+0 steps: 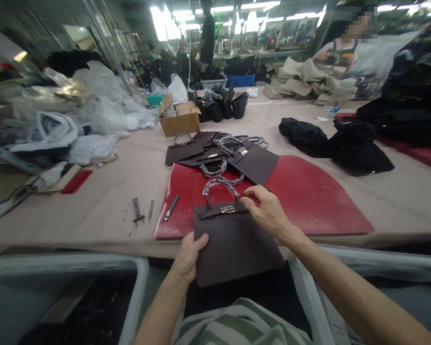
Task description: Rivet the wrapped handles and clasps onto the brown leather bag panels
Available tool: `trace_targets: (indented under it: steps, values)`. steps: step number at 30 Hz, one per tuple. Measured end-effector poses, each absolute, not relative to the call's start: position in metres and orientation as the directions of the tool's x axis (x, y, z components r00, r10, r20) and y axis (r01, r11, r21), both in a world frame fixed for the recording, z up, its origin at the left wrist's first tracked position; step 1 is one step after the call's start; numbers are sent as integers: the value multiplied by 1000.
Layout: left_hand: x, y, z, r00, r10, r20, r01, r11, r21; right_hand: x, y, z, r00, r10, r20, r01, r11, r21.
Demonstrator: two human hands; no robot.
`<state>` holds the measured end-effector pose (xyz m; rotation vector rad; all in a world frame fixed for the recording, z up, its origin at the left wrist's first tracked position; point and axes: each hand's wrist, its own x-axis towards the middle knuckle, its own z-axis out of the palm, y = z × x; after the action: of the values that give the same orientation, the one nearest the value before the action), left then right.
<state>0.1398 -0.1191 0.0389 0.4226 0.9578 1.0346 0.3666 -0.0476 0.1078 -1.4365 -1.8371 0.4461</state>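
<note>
A dark brown handbag panel (233,247) is held over the table's front edge. It has a plastic-wrapped handle (221,184), a strap and a metal clasp (227,209). My left hand (188,256) grips its left edge, thumb on the front and fingers behind. At the top right corner, my right hand (264,206) pinches around the strap's end; what lies between the fingertips is too small to make out. Beyond the panel, several similar brown panels (255,160) with wrapped handles lie in a pile, partly on a red board (309,196).
Left of the board lie a pronged punch (171,208), a thin metal rod (151,211) and a dark metal tool (137,211). A cardboard box (181,122), black bags (224,103) and black fabric pieces (337,143) stand farther back. Grey bins (140,282) flank me below the table edge.
</note>
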Motion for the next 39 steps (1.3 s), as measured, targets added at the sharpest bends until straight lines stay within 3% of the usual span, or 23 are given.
trace_targets:
  steps: [6, 12, 24, 34, 39]
  values:
    - [138, -132, -6, 169, 799, -578, -451, 584, 675, 375, -88, 35, -270, 940, 210, 810, 340, -478]
    - [135, -123, -14, 195, 818, -542, -362, 573, 735, 362, -86, 31, -419, 883, 212, 831, 467, -302]
    - [141, -128, -24, 210, 836, -507, -307, 549, 777, 321, -76, 19, -433, 878, 204, 813, 478, -333]
    - [146, -133, -33, 217, 852, -476, -411, 522, 747, 315, -66, 19, -456, 878, 146, 801, 477, -362]
    - [147, -129, -53, 90, 905, -416, -294, 423, 857, 311, -64, 20, -434, 894, 114, 820, 444, -362]
